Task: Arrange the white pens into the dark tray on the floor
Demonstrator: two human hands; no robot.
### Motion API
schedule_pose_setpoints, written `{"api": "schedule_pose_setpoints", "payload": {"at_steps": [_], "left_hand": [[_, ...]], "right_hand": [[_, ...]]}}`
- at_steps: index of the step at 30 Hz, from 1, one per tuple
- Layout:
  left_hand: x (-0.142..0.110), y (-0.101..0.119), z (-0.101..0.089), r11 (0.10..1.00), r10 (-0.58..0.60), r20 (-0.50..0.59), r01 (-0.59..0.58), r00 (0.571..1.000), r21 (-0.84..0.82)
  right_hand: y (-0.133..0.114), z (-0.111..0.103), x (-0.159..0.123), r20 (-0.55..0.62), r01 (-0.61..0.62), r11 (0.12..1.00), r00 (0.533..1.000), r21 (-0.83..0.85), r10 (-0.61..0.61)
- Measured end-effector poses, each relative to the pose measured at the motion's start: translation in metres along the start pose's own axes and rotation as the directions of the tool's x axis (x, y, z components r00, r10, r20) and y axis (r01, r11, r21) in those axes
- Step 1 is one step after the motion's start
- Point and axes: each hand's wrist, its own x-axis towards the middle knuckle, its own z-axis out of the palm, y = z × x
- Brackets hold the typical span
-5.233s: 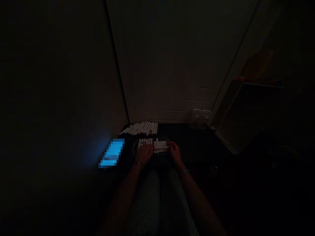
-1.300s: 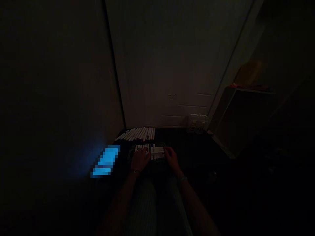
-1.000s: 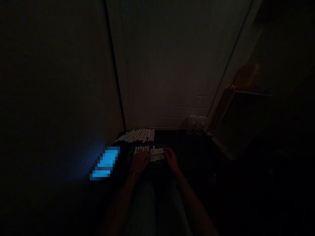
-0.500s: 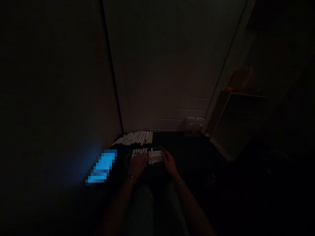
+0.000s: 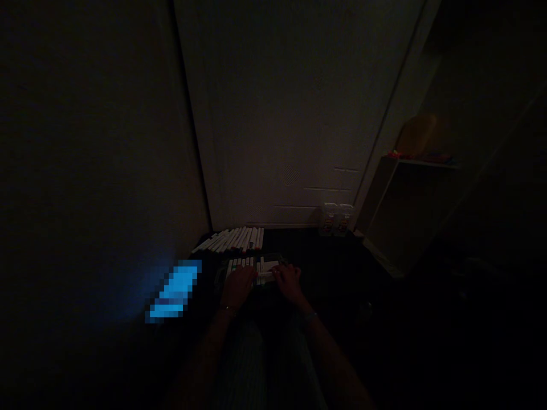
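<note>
In very dim light, a clear case (image 5: 219,274) lies on a dark surface in front of me. White markers (image 5: 236,264) stand side by side in its left part, and more white markers (image 5: 268,266) lie crosswise in its right part. My left hand (image 5: 238,285) lies over the left row with its fingers stretched out, the tips close to the crosswise markers. My right hand (image 5: 289,281) is at the case's right side, its fingers bent round the end of a crosswise white marker. My hands partly cover the case and the markers.
Behind the case, several loose white markers (image 5: 239,239) lie fanned out. Two clear plastic containers (image 5: 335,220) stand by the back panel. At left glows a blurred blue screen (image 5: 176,290). A shelf unit (image 5: 380,193) with an orange object (image 5: 419,135) is at right.
My right hand has moved left, further over the crosswise markers. My left hand stays over the left row. The whole view has shifted slightly, so things sit lower and further left.
</note>
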Motion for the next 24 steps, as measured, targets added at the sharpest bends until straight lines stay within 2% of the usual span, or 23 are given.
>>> {"api": "schedule_pose_setpoints", "payload": {"at_steps": [4, 7, 13, 24], "left_hand": [[0.0005, 0.0010, -0.0002, 1.000, -0.013, 0.002, 0.013, 1.000, 0.007], [0.0018, 0.0028, -0.0017, 0.999, -0.037, 0.028, 0.037, 0.999, -0.008], [0.0007, 0.0044, -0.0007, 0.996, -0.079, 0.012, 0.079, 0.997, -0.045], [-0.0024, -0.0009, 0.0049, 0.996, -0.080, 0.106, 0.084, 0.991, -0.034]], "right_hand": [[-0.0016, -0.0001, -0.0005, 0.004, -0.002, 0.999, 1.000, -0.053, 0.002], [0.0002, 0.0014, 0.0004, -0.008, 0.011, 0.998, 1.000, -0.056, -0.011], [0.0013, 0.0034, 0.0025, 0.006, 0.030, 0.998, 1.000, -0.055, -0.029], [0.0025, 0.0024, 0.0026, 0.024, 0.078, 0.995, 0.997, -0.069, -0.077]]}}
